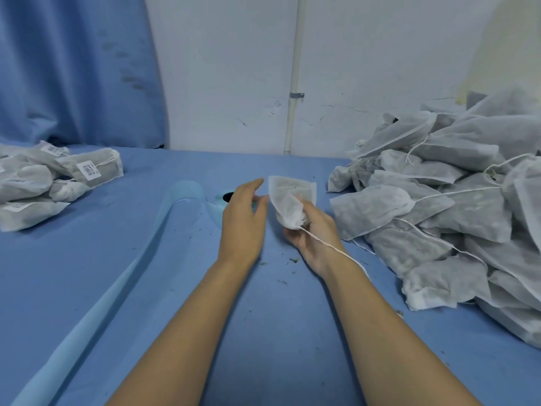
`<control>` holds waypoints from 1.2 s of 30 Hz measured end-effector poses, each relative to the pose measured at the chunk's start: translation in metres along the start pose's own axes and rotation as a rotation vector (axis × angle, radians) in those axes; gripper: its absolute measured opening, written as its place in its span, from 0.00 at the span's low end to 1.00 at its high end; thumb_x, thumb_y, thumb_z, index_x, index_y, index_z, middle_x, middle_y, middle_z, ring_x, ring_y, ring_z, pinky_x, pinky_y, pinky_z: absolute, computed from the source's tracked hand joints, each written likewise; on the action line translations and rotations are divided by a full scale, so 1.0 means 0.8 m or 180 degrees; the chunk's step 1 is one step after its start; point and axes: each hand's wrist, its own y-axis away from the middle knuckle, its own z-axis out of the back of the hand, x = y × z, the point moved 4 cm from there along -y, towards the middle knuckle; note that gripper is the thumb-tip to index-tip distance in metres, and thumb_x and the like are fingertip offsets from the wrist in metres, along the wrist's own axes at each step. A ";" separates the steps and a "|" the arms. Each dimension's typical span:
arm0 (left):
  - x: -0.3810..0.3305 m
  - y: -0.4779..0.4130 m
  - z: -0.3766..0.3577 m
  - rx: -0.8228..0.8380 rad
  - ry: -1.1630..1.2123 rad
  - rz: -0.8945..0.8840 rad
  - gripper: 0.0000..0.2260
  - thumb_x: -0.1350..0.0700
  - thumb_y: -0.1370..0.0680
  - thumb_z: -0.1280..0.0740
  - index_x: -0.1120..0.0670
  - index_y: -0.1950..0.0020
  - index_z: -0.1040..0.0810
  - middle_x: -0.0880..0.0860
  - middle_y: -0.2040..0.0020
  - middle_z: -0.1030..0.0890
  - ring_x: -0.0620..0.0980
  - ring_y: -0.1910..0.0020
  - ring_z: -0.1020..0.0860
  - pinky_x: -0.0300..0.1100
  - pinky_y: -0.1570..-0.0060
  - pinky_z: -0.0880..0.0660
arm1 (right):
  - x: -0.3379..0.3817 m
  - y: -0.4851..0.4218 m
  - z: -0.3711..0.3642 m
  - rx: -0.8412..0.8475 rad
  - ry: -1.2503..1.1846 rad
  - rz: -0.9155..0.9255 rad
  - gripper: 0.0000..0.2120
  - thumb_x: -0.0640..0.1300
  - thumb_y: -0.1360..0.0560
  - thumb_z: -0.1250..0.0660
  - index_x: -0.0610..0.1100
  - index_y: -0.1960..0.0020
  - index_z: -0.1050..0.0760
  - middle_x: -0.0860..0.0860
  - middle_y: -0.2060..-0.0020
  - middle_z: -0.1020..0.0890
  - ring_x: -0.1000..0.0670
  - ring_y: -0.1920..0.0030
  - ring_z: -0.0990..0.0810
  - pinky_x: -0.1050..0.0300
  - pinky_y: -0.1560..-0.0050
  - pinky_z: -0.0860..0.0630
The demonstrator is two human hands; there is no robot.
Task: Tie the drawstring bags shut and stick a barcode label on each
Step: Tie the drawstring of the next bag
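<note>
My right hand [314,232] grips the gathered neck of a white drawstring bag [289,197], held up over the blue table [263,317]. The bag's string [336,249] trails from the neck across my right wrist. Just left of the bag is my left hand [243,218], its fingers relaxed and its fingertips close to the bag's edge. A pale blue strip of label backing [117,282] runs from the roll [225,197], partly hidden behind my left hand, toward the near left.
A big heap of unlabelled bags [456,206] with loose strings fills the right side. A smaller pile of bags with barcode labels [58,177] lies at the far left. Dark crumbs dot the cloth. A blue curtain and white wall stand behind.
</note>
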 end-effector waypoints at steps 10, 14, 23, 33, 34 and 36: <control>0.011 0.024 -0.035 0.0754 0.0947 0.2017 0.11 0.53 0.23 0.31 0.60 0.60 0.21 0.50 0.72 0.19 0.42 0.80 0.28 0.32 0.81 0.36 | 0.005 0.003 0.004 -0.0406 0.0226 0.0475 0.06 0.39 0.21 0.38 0.35 0.52 0.28 0.42 0.60 0.22 0.46 0.63 0.21 0.59 0.66 0.22; 0.014 0.026 -0.035 0.0657 0.1737 0.2634 0.06 0.62 0.22 0.35 0.63 0.55 0.23 0.51 0.76 0.22 0.41 0.82 0.31 0.30 0.82 0.36 | 0.003 -0.002 0.004 -0.0472 0.0469 0.0469 0.07 0.37 0.22 0.37 0.33 0.48 0.27 0.41 0.59 0.21 0.46 0.63 0.21 0.56 0.60 0.22; 0.010 0.027 -0.039 0.0506 0.3486 0.3299 0.10 0.67 0.21 0.46 0.65 0.54 0.25 0.52 0.74 0.30 0.43 0.80 0.31 0.31 0.82 0.36 | -0.002 -0.002 0.005 -0.0401 0.0844 0.0297 0.09 0.33 0.26 0.34 0.25 0.51 0.24 0.30 0.52 0.20 0.42 0.54 0.21 0.46 0.41 0.24; 0.012 0.029 -0.043 0.0919 0.2637 0.2771 0.11 0.69 0.23 0.49 0.57 0.56 0.31 0.50 0.76 0.35 0.45 0.80 0.35 0.33 0.83 0.43 | 0.011 0.007 0.004 -0.0587 0.1644 0.0428 0.10 0.41 0.28 0.30 0.44 0.69 0.20 0.50 0.71 0.18 0.52 0.67 0.22 0.61 0.60 0.24; 0.012 0.029 -0.043 0.0924 0.2593 0.2735 0.11 0.69 0.23 0.49 0.57 0.58 0.32 0.50 0.76 0.34 0.45 0.80 0.34 0.33 0.83 0.42 | 0.011 0.008 0.001 -0.0429 0.1684 0.0373 0.10 0.40 0.29 0.31 0.43 0.69 0.20 0.50 0.72 0.18 0.54 0.69 0.21 0.64 0.61 0.24; 0.014 0.027 -0.043 0.0914 0.2514 0.2657 0.11 0.69 0.23 0.49 0.57 0.59 0.32 0.51 0.76 0.34 0.45 0.79 0.34 0.33 0.82 0.42 | 0.010 0.011 -0.003 -0.0199 0.1607 0.0335 0.10 0.37 0.28 0.32 0.42 0.68 0.19 0.50 0.75 0.19 0.57 0.73 0.21 0.68 0.68 0.24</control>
